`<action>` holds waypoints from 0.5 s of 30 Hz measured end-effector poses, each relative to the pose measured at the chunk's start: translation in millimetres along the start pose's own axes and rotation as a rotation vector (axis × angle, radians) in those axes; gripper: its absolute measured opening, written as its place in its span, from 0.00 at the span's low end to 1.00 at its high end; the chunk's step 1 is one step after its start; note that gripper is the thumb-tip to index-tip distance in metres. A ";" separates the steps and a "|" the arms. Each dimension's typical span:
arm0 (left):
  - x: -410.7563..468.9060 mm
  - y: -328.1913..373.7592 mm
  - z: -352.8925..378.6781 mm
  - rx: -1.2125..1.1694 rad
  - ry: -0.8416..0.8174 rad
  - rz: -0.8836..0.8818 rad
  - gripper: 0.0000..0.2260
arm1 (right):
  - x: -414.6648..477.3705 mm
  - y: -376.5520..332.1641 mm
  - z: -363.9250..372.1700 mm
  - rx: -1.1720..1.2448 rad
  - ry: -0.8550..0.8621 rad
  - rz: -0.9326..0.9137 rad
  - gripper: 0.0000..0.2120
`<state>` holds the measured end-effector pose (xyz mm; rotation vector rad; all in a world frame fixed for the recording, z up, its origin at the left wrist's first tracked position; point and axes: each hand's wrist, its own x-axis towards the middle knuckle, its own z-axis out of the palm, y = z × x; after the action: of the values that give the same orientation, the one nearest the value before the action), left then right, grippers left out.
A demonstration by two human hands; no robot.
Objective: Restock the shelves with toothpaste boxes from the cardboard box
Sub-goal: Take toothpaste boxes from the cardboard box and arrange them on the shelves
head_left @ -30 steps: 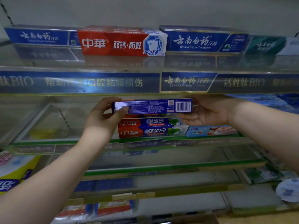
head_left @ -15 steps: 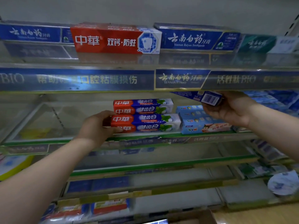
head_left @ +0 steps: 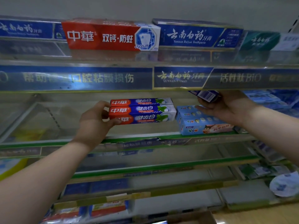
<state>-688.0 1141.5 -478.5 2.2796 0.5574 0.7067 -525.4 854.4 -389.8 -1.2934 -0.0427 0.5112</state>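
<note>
The right hand (head_left: 226, 107) holds a purple box (head_left: 205, 95) at the right of the middle shelf (head_left: 145, 139). The box's barcode end faces the camera. It sits high, just under the dark blue banner (head_left: 77, 78) that runs along the front of the top shelf (head_left: 113, 62), and its far part is hidden behind that banner. The fingers curl under the box, and their tips reach left over the pale blue boxes (head_left: 202, 122) stacked on the shelf; whether they touch those cannot be told.

The left hand (head_left: 97, 120) grips the left end of the red-blue stack (head_left: 142, 110), three boxes piled one on another near the middle of the same shelf. The thumb is by the top box and the fingers wrap under the bottom one. The stack stands just left of the pale blue boxes, with a narrow gap between them. More blue boxes (head_left: 275, 101), blurred, lie at the far right of this shelf.

On the top shelf a red box (head_left: 111, 35) lies lengthwise, a blue box (head_left: 194, 34) just right of it, then a teal box (head_left: 260, 40).

Lower shelves (head_left: 161, 165) step toward the camera and carry blurred packs. At the bottom edge a corner of the cardboard box (head_left: 199, 217) shows.
</note>
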 end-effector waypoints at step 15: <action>10.5 50.5 21.5 -0.957 0.062 -0.585 0.15 | 64.3 45.4 47.0 -1.550 0.051 -0.355 0.17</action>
<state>-657.0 1102.8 -452.7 1.1346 0.6783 0.5645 -498.2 929.8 -434.2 -2.7230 -0.7281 0.0430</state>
